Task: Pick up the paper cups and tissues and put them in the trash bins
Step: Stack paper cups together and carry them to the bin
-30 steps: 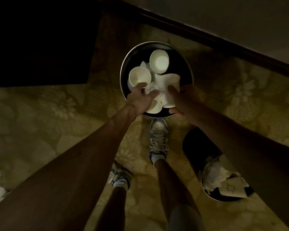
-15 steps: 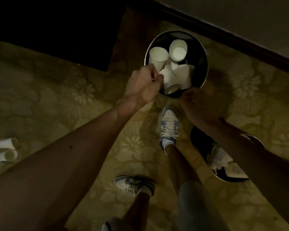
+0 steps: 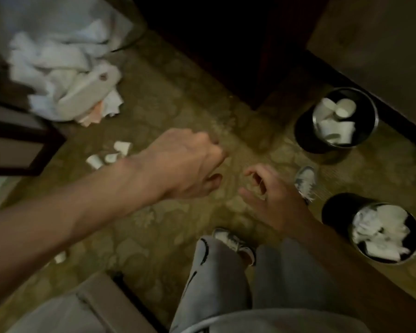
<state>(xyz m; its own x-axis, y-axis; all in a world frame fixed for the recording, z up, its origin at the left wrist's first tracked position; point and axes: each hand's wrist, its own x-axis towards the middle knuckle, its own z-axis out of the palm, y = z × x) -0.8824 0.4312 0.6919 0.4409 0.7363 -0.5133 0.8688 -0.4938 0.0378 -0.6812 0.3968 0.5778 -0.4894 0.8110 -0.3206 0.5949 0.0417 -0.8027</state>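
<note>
You stand on a patterned carpet [image 3: 159, 219] with two black trash bins on your right side. The far bin [image 3: 305, 138] holds paper cups [image 3: 339, 128]; I count about four, but the blur does not allow an exact number. The near bin [image 3: 334, 207] is full of white crumpled tissues [image 3: 382, 231], too tangled to count.

Four more cups lie on the carpet, on your left. Three of them lie on their sides in a small group [image 3: 111, 157], close together, just behind your left wrist. The fourth cup [image 3: 60, 257] lies alone, nearer to you, under your left forearm.

Your left hand [image 3: 185, 164] hangs over the carpet with the fingers curled in like a fist, and I see nothing in it. Your right hand [image 3: 271, 195] is beside it, apart from it, with the fingers loosely bent and spread, and it holds nothing. Both hands are well apart from the bins and from the cups on the carpet.

One heap of white crumpled material [image 3: 58, 75] lies at the far left; I cannot tell if it is tissue or cloth. You wear two pale shoes [image 3: 305, 181] and grey trousers [image 3: 216, 284]. The trousers carry a dark mark, but it is not readable.
</note>
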